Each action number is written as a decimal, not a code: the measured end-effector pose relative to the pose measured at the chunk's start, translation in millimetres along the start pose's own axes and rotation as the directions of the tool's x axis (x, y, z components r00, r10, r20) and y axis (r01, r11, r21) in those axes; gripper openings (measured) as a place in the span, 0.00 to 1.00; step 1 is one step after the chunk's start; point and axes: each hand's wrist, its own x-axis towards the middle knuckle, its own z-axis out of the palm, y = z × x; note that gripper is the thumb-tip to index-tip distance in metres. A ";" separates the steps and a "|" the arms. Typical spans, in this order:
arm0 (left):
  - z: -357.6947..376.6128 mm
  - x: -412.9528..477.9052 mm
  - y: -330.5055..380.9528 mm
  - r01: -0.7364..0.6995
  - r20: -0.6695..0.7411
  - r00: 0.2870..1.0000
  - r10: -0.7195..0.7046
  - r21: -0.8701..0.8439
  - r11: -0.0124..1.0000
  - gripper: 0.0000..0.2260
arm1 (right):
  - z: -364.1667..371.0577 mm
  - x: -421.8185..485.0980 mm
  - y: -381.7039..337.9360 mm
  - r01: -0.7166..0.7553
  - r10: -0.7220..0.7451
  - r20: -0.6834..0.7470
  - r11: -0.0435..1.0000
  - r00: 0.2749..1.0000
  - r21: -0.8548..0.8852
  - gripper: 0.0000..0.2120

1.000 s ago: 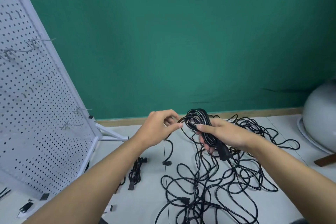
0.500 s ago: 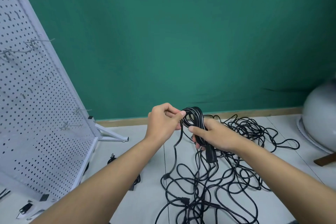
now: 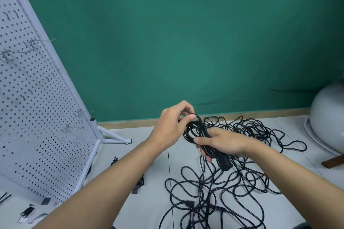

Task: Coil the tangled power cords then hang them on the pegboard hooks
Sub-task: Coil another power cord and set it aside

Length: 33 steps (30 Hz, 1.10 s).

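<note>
Right hand grips a coil of black power cord. Its fingers are curled round the lower part of the loops, with the thumb laid across the front. A black moulded connector sticks out below that hand, pointing down and right.

Left hand is at the top of the same coil, thumb and fingertips pinching a strand where it meets the loops. Both hands are closed on the cord, neither is free. The coil is held in the air above the floor, about mid-frame.

Under and behind the hands, a tangle of black cords is spread loose over the pale tiled floor, reaching back to the wooden skirting strip under the green wall.

A white perforated metal pegboard stands tilted at the left on a white angled foot, well apart from the coil. Bare wire hooks stick out of it, more of them higher up.

A small bundled black cord lies on the floor just beside the left forearm, partly hidden by it. A white dome-shaped object sits at the right edge.
</note>
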 end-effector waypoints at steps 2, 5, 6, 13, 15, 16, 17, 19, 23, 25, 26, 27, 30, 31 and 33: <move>-0.4 2.1 -0.4 -0.053 0.015 0.998 0.053 0.046 0.998 0.03 | 1.5 -3.5 -3.8 0.004 0.004 0.060 0.991 0.998 -0.137 0.15; -3.2 8.7 -0.3 -0.024 0.006 1.000 0.024 0.024 0.999 0.04 | 0.8 -9.0 -10.4 0.077 -0.044 0.095 0.926 0.994 -0.369 0.15; -5.5 10.5 -0.6 0.019 0.012 1.000 -0.019 -0.001 1.000 0.04 | -0.5 -10.6 -11.6 0.108 -0.074 0.097 0.906 0.992 -0.410 0.14; -21.1 12.1 -12.1 0.355 0.329 0.907 -0.264 -0.258 0.899 0.03 | 1.4 -14.2 -14.3 0.253 -0.256 0.072 0.800 0.964 -0.544 0.12; -20.3 10.2 -19.4 0.432 0.357 0.879 -0.317 -0.312 0.846 0.08 | 0.4 -16.1 -16.7 0.294 -0.346 0.000 0.797 0.938 -0.528 0.12; -18.8 8.7 -22.0 0.459 0.369 0.867 -0.335 -0.331 0.824 0.09 | 0.4 -16.8 -18.8 0.316 -0.388 -0.039 0.800 0.921 -0.510 0.11; -16.3 7.4 -24.8 0.479 0.379 0.858 -0.347 -0.344 0.808 0.09 | 1.0 -16.7 -20.6 0.337 -0.421 -0.080 0.814 0.903 -0.473 0.10; -9.5 5.0 -29.6 0.514 0.397 0.840 -0.370 -0.362 0.778 0.08 | 3.2 -15.2 -22.5 0.373 -0.440 -0.162 0.868 0.883 -0.328 0.11; 6.6 3.2 -31.8 0.525 0.382 0.841 -0.382 -0.410 0.745 0.09 | 0.2 -8.1 -19.3 0.338 -0.366 -0.349 0.931 0.863 -0.139 0.18; 12.4 3.6 -30.5 0.493 0.366 0.859 -0.358 -0.404 0.770 0.08 | -5.8 -8.6 -18.6 0.285 -0.318 -0.414 0.948 0.853 -0.141 0.16; 14.6 3.1 -30.3 0.466 0.340 0.874 -0.348 -0.380 0.799 0.08 | -8.7 -9.6 -17.7 0.238 -0.292 -0.437 0.955 0.851 -0.174 0.16; 16.6 2.0 -32.5 0.430 0.314 0.890 -0.331 -0.335 0.838 0.08 | -10.8 -10.7 -16.2 0.192 -0.272 -0.463 0.958 0.844 -0.213 0.16; 20.3 -5.6 -38.7 0.324 0.313 0.908 -0.280 -0.098 0.941 0.15 | -13.6 -11.5 -11.6 0.129 -0.268 -0.547 0.951 0.793 -0.279 0.15; 21.6 -8.0 -39.7 0.297 0.327 0.904 -0.277 -0.014 0.955 0.17 | -14.0 -10.2 -9.6 0.123 -0.273 -0.572 0.950 0.773 -0.287 0.14; 26.1 -10.7 -36.6 0.262 0.345 0.897 -0.277 0.092 0.961 0.18 | -14.6 -7.8 -7.1 0.128 -0.276 -0.619 0.953 0.735 -0.273 0.16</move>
